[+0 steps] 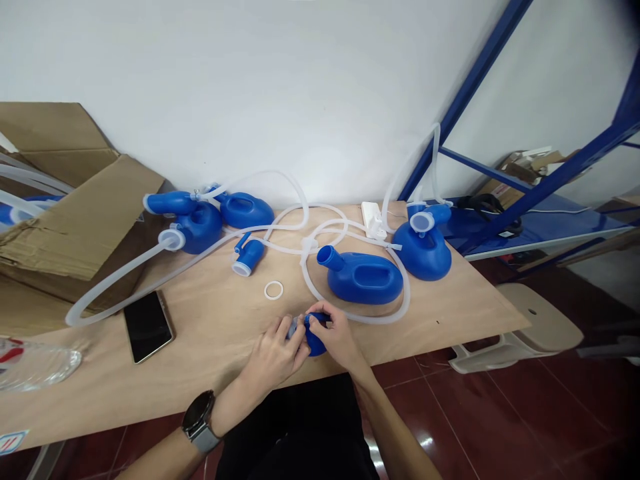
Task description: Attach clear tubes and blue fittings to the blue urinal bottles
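Note:
Near the front edge of the wooden table [210, 333], both my hands close on one small blue plastic part [315, 337]. My left hand [277, 353], with a watch on its wrist, pinches a pale grey piece at the part's left end. My right hand [335, 333] wraps over the part from the right. Just behind my hands lies a blue plastic bottle [365, 277] with an open spout, ringed by a clear tube [350, 313]. A white ring [273, 290] lies loose on the table to the left of it.
More blue bottles stand at the back right [425, 247] and back left [200, 220], joined by long clear tubes. A small blue connector [249, 257], a black phone [147, 325], a cardboard box [65, 220], a clear plastic bag [35, 363], a white stool [530, 327], and blue shelving [500, 200] surround the table.

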Available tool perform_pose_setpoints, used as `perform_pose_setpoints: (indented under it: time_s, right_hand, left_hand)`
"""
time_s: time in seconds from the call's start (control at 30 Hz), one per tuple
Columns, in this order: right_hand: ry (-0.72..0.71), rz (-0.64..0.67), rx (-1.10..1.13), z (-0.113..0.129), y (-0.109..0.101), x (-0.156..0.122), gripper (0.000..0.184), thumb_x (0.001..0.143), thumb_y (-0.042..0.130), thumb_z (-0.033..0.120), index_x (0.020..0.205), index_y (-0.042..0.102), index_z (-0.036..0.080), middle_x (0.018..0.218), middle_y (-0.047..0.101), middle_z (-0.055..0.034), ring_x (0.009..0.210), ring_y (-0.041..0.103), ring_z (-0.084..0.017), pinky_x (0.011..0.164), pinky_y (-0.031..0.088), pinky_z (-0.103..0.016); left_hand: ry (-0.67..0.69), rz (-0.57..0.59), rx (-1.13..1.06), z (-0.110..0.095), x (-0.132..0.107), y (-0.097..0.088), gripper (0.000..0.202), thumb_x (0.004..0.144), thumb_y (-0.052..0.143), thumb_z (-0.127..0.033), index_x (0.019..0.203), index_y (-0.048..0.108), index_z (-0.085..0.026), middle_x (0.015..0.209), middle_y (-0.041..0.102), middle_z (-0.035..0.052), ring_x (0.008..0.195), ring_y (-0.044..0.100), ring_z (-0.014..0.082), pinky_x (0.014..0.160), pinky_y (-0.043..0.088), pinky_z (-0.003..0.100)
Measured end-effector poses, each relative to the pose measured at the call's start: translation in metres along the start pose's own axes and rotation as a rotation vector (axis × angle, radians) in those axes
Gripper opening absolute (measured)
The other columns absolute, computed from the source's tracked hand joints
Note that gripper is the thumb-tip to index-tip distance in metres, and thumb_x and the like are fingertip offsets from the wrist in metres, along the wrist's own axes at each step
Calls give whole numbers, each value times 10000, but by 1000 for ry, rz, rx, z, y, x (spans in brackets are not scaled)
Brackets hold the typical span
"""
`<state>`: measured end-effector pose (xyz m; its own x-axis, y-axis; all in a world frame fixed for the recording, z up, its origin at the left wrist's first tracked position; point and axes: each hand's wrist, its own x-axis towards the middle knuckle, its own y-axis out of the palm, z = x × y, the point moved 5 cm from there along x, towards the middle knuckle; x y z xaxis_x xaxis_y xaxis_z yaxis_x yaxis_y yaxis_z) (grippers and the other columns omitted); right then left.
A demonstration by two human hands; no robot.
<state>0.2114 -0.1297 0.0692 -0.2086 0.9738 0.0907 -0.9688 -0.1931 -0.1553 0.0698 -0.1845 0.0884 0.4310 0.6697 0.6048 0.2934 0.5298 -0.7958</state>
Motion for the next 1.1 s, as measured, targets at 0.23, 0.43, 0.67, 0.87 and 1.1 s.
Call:
perform_pose_setpoints:
  time_s: [0.23,0.43,0.67,0.87,1.1]
  right_hand:
    - [9,30,-19,4,-3,1,143,867,606,297,957,680,214,927,713,-31,892,657,-209,814,511,-332]
    - [8,94,-29,10,5,6,222,958,630,399,1094,705,242,1101,731,-49,1060,676,-236,916,529,-364]
    - [-72,140,68,4,23,33,354,997,615,431,1309,652,269,1295,700,-76,1203,663,-240,1040,533,-402]
    - [-217,283,-321,-22,51,66,387,1021,553,264,1402,624,249,1499,572,-109,1422,504,-261,1218,385,-473]
    - [-407,257,-708,-47,73,57,233,982,646,226,1212,682,223,1486,566,-130,1438,441,-319,1173,425,-542]
  left_hand:
    - [-33,18,-124,10,-7,5,391,967,522,-261,1342,597,-177,1047,705,132,919,701,271,780,622,382]
    - [-503,130,-646,44,-18,13,626,980,598,-376,1560,395,-252,1302,698,110,1171,691,264,1005,566,426]
    - [-1053,24,-1008,87,-50,19,461,843,724,-537,1168,727,-210,1223,747,110,1153,689,302,943,571,397]
    - [-1575,-543,-1194,125,-92,25,274,822,713,-449,961,718,-213,1202,706,51,1144,663,258,853,627,368]
    - [-1522,-372,-843,142,-107,13,508,815,701,-599,1123,684,-196,1154,705,84,1122,663,274,927,569,381]
